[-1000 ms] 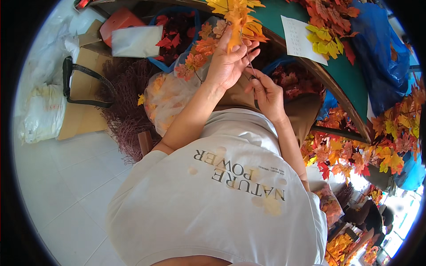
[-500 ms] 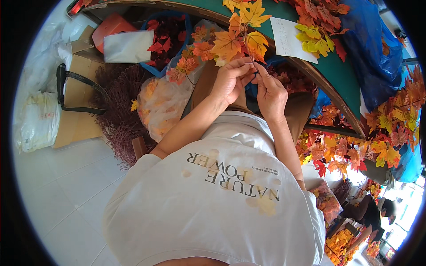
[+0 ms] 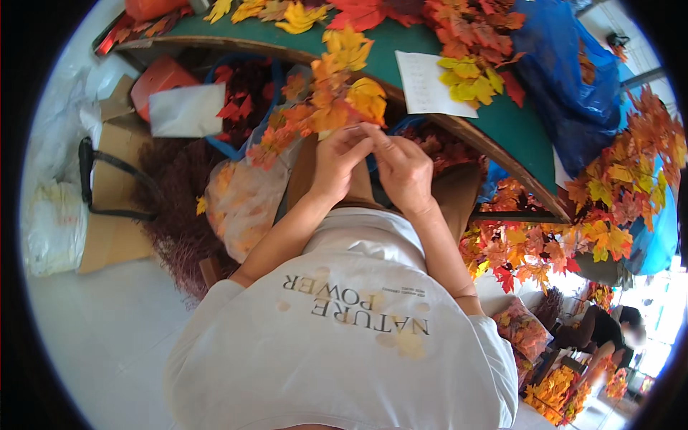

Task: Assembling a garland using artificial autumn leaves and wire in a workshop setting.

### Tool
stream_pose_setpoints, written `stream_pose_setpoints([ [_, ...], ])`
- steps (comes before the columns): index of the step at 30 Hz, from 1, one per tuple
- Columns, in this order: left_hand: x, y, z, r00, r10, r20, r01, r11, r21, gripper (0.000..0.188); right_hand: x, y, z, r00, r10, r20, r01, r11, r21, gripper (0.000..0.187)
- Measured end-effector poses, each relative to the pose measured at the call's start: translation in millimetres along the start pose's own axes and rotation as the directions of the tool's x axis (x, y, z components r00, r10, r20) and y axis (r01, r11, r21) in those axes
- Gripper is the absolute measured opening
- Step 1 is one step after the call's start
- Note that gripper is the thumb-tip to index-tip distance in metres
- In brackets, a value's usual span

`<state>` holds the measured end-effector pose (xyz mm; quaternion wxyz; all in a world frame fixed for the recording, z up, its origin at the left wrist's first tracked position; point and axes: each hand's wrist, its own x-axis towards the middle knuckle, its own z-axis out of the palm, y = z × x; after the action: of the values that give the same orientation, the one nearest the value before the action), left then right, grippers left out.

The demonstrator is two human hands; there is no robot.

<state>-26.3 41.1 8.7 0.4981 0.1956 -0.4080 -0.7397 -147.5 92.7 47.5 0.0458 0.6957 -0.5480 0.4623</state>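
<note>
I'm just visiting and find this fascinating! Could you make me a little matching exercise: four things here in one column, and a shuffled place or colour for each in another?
Things
1. Sheet of paper
2. Strap
3. Left hand and right hand
4. Large plastic bag right of the paper

Places and colours
A. Close together, near orange leaves
B. Deep blue
C. White, on the green tabletop
D. Black, by the cardboard

Pairs: 1-C, 2-D, 3-A, 4-B

Carries, on the green tabletop (image 3: 505, 132) across the upper frame, a white paper sheet (image 3: 423, 82) right of centre, yellow leaves (image 3: 469, 80) overlapping its edge, red-orange leaves (image 3: 469, 32) beyond.
</note>
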Motion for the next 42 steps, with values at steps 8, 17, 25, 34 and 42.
stream_pose_setpoints([
  [8, -9, 19, -2, 0.966, 0.242, -0.087, -0.222, 0.956, 0.191, 0.014, 41, -33, -21, 0.974, -0.123, 0.188, 0.149, 0.98, -0.129, 0.052],
  [17, -1, 37, 3, 0.923, 0.247, -0.294, -0.32, 0.918, -0.234, 0.015, 71, 18, -19, 0.984, -0.133, 0.123, 0.131, 0.991, 0.023, 0.027],
  [25, 6, 41, -5, 0.926, 0.296, -0.235, -0.344, 0.917, -0.201, 0.02, 175, 104, 18, 0.953, -0.284, -0.106, 0.242, 0.923, -0.3, 0.016],
  [34, 10, 40, -10, 0.984, 0.109, -0.143, -0.151, 0.93, -0.336, 0.027, 226, 164, 61, 0.897, -0.285, 0.337, 0.426, 0.76, -0.491, 0.017],
  [42, 13, 39, -12, 0.985, 0.043, -0.165, -0.104, 0.918, -0.382, 0.029, 220, 165, 51, 0.947, -0.293, 0.134, 0.321, 0.821, -0.473, 0.015],
])
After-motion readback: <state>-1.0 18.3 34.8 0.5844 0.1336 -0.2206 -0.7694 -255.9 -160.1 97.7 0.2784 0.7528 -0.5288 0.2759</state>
